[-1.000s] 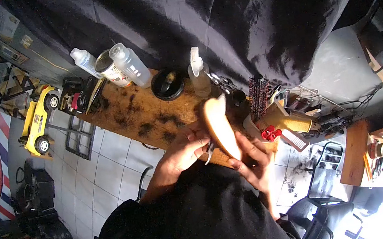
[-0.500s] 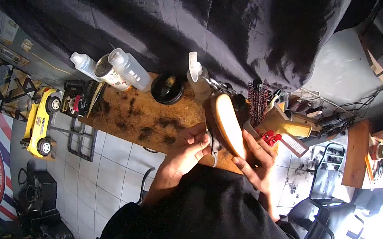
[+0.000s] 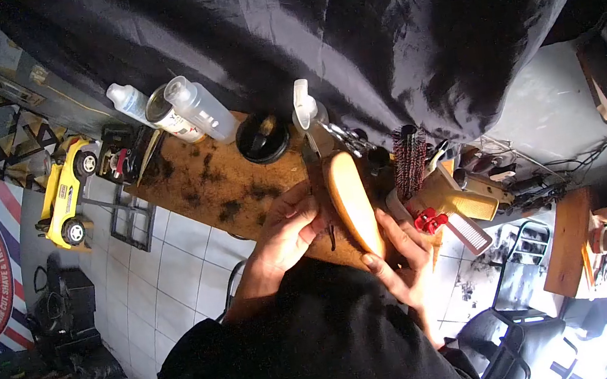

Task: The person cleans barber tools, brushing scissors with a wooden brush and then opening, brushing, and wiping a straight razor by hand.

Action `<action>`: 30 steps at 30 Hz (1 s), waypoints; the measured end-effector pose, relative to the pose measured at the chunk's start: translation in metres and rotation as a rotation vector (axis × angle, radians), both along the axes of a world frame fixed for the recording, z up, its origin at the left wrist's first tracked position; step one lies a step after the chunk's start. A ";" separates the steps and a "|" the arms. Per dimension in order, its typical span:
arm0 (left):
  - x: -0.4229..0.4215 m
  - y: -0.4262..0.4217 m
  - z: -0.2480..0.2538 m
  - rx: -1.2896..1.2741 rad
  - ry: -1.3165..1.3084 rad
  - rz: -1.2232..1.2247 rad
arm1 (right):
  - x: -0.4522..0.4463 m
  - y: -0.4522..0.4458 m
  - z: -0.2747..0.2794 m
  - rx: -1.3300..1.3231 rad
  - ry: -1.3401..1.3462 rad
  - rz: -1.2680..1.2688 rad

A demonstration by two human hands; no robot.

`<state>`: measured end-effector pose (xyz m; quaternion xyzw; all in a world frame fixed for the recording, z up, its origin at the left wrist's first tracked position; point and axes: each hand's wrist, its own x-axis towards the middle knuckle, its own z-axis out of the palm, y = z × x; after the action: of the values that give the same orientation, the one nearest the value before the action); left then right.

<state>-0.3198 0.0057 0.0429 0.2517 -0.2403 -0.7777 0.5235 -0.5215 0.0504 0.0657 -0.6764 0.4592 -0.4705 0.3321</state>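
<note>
In the head view my right hand [image 3: 401, 257] grips the lower end of a brush with a smooth, pale wooden back [image 3: 353, 202]. The brush stands at a tilt, its dark bristle side turned toward my left hand [image 3: 284, 230]. My left fingers are closed around slim metal scissors [image 3: 312, 146]. Their narrow blade points up and away beside the brush's far end, and a dark handle end shows below my fingertips. My fingers hide most of the scissors. Whether they touch the bristles I cannot tell.
Dark hair clippings lie on the wooden table [image 3: 187, 178]. Bottles [image 3: 201, 111], a can [image 3: 173, 117], a black bowl [image 3: 263, 139] and a spray bottle [image 3: 306, 108] stand along its back. A round brush [image 3: 411, 160], red clip [image 3: 430, 220] and comb [image 3: 470, 235] are at right.
My left hand has shifted slightly left and up, and the scissors have turned so that more blade shows past the brush. The brush has moved slightly left, still in my right hand.
</note>
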 end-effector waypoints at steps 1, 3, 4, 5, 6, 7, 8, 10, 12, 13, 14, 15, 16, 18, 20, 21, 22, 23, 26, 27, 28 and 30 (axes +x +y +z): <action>0.000 -0.001 -0.001 0.000 -0.001 -0.002 | 0.000 -0.003 0.000 0.000 -0.001 -0.002; 0.001 -0.003 -0.007 0.051 0.002 0.021 | 0.000 -0.006 0.001 0.030 0.023 0.021; 0.004 -0.005 -0.007 0.035 0.000 0.032 | -0.002 -0.004 0.000 0.069 0.066 0.053; 0.007 -0.009 -0.005 -0.012 -0.011 0.041 | -0.004 -0.003 -0.001 0.108 0.109 0.086; 0.007 -0.010 -0.001 -0.002 -0.004 0.070 | -0.005 -0.004 -0.006 0.056 0.124 0.125; 0.007 -0.011 0.003 0.007 0.003 0.101 | -0.005 -0.005 -0.010 0.003 0.139 0.165; 0.013 -0.010 0.000 -0.004 -0.016 0.070 | -0.006 -0.006 -0.008 0.002 0.140 0.169; 0.017 -0.008 0.000 -0.003 -0.022 0.061 | -0.007 -0.008 0.000 0.020 0.101 0.211; 0.018 -0.007 -0.001 -0.002 -0.028 0.049 | -0.009 -0.008 0.002 0.070 0.134 0.228; 0.016 -0.007 -0.002 0.002 -0.018 0.114 | -0.010 -0.007 0.002 0.122 0.166 0.239; 0.015 -0.008 -0.003 0.007 -0.008 0.176 | -0.009 -0.007 0.000 0.123 0.168 0.238; 0.017 -0.010 -0.006 0.008 -0.006 0.175 | -0.008 -0.007 -0.003 0.070 0.137 0.267; 0.020 -0.013 -0.009 0.001 0.091 0.167 | -0.007 -0.008 -0.006 0.016 0.107 0.298; 0.025 -0.017 -0.008 0.019 0.173 0.190 | -0.007 -0.004 -0.011 0.036 0.106 0.309; 0.029 -0.018 -0.008 0.010 0.165 0.208 | -0.010 -0.001 -0.016 0.070 0.104 0.337; 0.029 -0.018 -0.008 0.003 0.156 0.223 | -0.011 0.000 -0.014 0.071 0.105 0.340; 0.030 -0.018 -0.008 0.017 0.173 0.239 | -0.012 0.000 -0.012 0.057 0.103 0.343; 0.030 -0.017 -0.006 0.016 0.175 0.240 | -0.013 -0.001 -0.011 0.043 0.102 0.344; 0.029 -0.016 0.000 0.011 0.213 0.180 | -0.019 0.002 -0.015 0.002 0.142 0.323; 0.028 -0.014 0.002 0.065 0.167 0.141 | -0.019 0.002 -0.012 0.002 0.142 0.321; 0.027 -0.012 0.003 0.118 0.121 0.102 | -0.020 0.002 -0.005 0.008 0.134 0.289; 0.020 -0.008 0.002 0.087 0.103 0.037 | -0.015 -0.001 -0.003 -0.059 0.065 0.180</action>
<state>-0.3001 -0.0024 0.0447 0.2383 -0.1744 -0.7894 0.5382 -0.5368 0.0495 0.0629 -0.7393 0.3929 -0.4301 0.3378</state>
